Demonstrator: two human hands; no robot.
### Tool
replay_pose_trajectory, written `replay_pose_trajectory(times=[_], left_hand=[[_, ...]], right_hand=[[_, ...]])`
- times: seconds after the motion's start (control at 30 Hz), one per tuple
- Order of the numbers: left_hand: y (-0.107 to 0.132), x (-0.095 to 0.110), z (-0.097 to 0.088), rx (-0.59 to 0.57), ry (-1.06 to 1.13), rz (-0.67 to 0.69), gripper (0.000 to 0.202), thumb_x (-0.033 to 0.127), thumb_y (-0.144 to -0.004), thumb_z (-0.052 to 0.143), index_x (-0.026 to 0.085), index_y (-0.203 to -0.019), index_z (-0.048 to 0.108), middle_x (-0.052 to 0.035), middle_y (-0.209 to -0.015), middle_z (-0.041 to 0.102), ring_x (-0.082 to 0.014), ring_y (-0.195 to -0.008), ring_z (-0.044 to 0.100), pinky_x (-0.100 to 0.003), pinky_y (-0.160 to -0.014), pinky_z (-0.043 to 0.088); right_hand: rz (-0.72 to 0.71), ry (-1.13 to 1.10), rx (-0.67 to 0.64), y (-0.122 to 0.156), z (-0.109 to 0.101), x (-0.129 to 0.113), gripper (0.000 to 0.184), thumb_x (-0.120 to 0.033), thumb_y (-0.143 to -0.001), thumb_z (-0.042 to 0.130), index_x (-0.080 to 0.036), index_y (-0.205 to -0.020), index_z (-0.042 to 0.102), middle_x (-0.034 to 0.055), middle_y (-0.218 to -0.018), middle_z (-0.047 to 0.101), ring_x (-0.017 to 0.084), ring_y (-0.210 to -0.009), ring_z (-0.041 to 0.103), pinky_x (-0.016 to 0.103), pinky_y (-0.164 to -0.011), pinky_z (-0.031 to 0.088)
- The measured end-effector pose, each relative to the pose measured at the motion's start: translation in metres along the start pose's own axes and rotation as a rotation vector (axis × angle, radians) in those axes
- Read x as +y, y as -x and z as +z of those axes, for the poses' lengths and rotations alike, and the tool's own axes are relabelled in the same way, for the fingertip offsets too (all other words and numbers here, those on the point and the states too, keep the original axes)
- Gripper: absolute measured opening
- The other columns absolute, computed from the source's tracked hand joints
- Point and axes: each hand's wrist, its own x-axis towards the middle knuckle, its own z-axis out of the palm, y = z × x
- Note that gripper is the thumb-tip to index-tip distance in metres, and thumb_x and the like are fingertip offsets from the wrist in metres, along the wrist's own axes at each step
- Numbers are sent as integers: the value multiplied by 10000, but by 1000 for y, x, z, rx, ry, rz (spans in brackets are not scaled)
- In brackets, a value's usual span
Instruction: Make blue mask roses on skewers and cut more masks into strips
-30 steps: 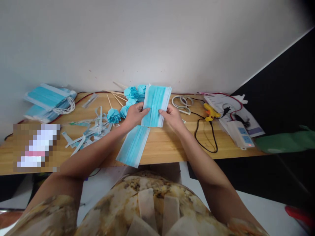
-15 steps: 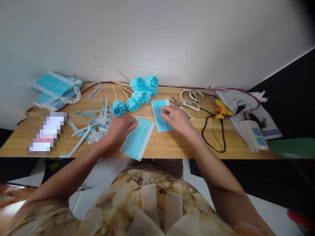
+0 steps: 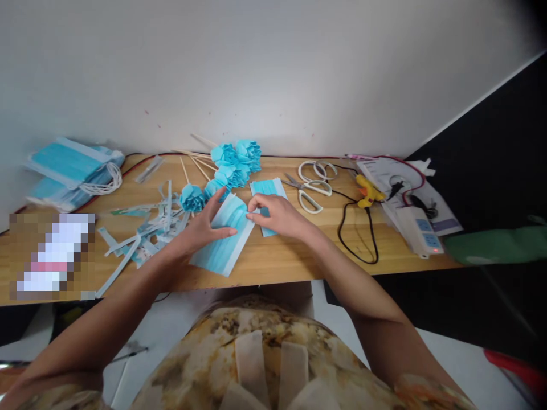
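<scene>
A blue pleated face mask (image 3: 222, 250) without visible ear loops lies slanted near the table's front edge. My left hand (image 3: 204, 225) rests over its left side, thumb and index finger spread wide. At the mask's upper right edge, my right hand (image 3: 273, 215) pinches the border between thumb and fingertips. Beneath that hand sits a second blue mask (image 3: 267, 187), partly covered. Blue flowers (image 3: 233, 171) on thin wooden sticks lie just beyond my left fingertips. Scissors (image 3: 310, 191) with white handles lie open to the right of the second mask.
Cut white strips (image 3: 147, 233) are heaped at left, near a blurred phone (image 3: 53, 253). Bagged masks (image 3: 70, 171) lie at the back left. On the right are tape rolls (image 3: 305, 171), a yellow glue gun (image 3: 367, 191) with a looping black cable, and a power strip (image 3: 421, 230).
My right hand has moved left from the second mask to the nearer mask's edge and pinched it. My left hand's fingers have spread over that mask. The view has shifted slightly right.
</scene>
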Motion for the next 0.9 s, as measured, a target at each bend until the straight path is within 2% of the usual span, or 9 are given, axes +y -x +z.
replay_pose_trajectory(times=[0.1,0.17,0.27,0.37,0.47,0.53,0.6,0.73,0.9], left_hand=[[-12,12,11,-170,169,-177,930,597,-636,879,241,-1436,564,-113,-1387,680,-397,-1276,634,-535,-1040,554],[-22,19,22,-198,246,-285,758,579,-635,880,224,-1273,677,-97,-1245,756,-380,-1150,706,-534,-970,596],[-38,27,39,-65,298,-353,577,521,-633,893,182,-1077,750,-118,-1110,796,-367,-1026,750,-530,-901,624],[-54,36,50,74,367,-308,506,458,-623,905,153,-1002,766,-131,-1076,800,-357,-991,756,-523,-884,632],[-63,43,56,133,435,-242,514,437,-607,916,138,-998,769,-133,-1091,798,-354,-1023,749,-519,-916,626],[-65,44,59,146,454,-224,559,450,-587,929,134,-1019,767,-136,-1105,796,-359,-1043,744,-509,-926,624],[-63,42,62,158,463,-235,620,491,-592,928,129,-1067,759,-142,-1130,790,-363,-1059,741,-494,-918,626],[-59,35,65,152,490,-270,701,576,-633,900,124,-1144,736,-156,-1167,778,-354,-1051,745,-459,-881,629],[-57,33,67,159,396,-327,699,549,-482,966,144,-1015,766,-125,-1065,804,-369,-1017,749,-459,-835,644]], right_hand=[[31,-132,199,-2,-16,4,138,-334,-904,620,-215,-961,661,22,-1005,733,179,-896,641,311,-833,465],[73,-186,313,-4,-26,10,179,-353,-895,631,-229,-1017,673,21,-1036,731,178,-883,644,318,-830,489],[170,-304,438,-5,-39,20,374,-457,-907,641,-275,-1234,647,17,-967,715,192,-851,656,335,-799,526],[217,-472,496,-3,-48,30,532,-605,-920,588,-294,-1352,600,26,-901,701,210,-866,676,367,-818,556],[215,-579,416,2,-46,39,525,-687,-857,620,-252,-1140,701,31,-877,691,196,-838,660,356,-806,552],[222,-554,392,6,-39,46,435,-642,-811,695,-219,-909,714,8,-775,648,164,-745,605,313,-729,512],[232,-521,412,8,-29,51,368,-567,-806,728,-203,-774,677,-17,-687,592,135,-667,538,279,-657,447],[218,-524,407,10,-12,54,331,-502,-844,699,-202,-724,630,-37,-647,541,115,-617,476,264,-608,379],[199,-412,364,10,-3,47,311,-482,-857,666,-211,-716,609,-46,-635,516,112,-593,441,264,-587,345]])
